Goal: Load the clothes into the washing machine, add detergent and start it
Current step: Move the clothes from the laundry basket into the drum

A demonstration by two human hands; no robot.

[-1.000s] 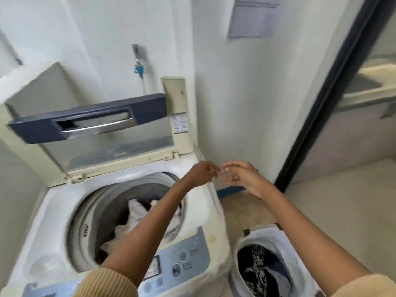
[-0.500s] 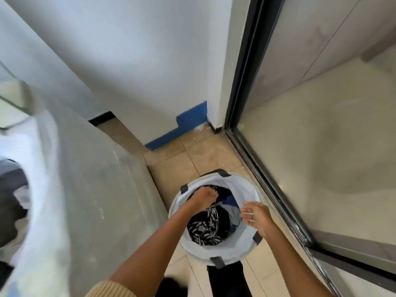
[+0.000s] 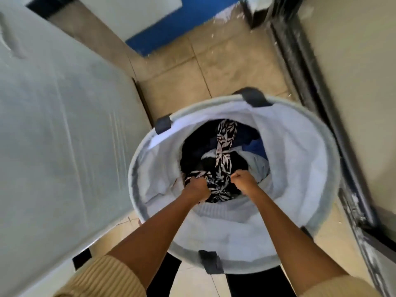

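Washing machine (image 3: 53, 125): pale side panel only, filling the left of the view; drum, lid and controls were out of sight, so its load could not be judged.

Laundry basket (image 3: 310, 168): round, white-lined, dark strap loops at the rim, standing on the tiled floor (image 3: 214, 67) just beside the machine. It held several garments, so loading was judged unfinished; detergent and start not yet reached.

Patterned garment (image 3: 222, 151): black with white leaf print, bunched, lying atop dark and blue clothes in the basket.

Left hand (image 3: 197, 187): clenched on the patterned garment.

Right hand (image 3: 243, 179): fisted on the same cloth.
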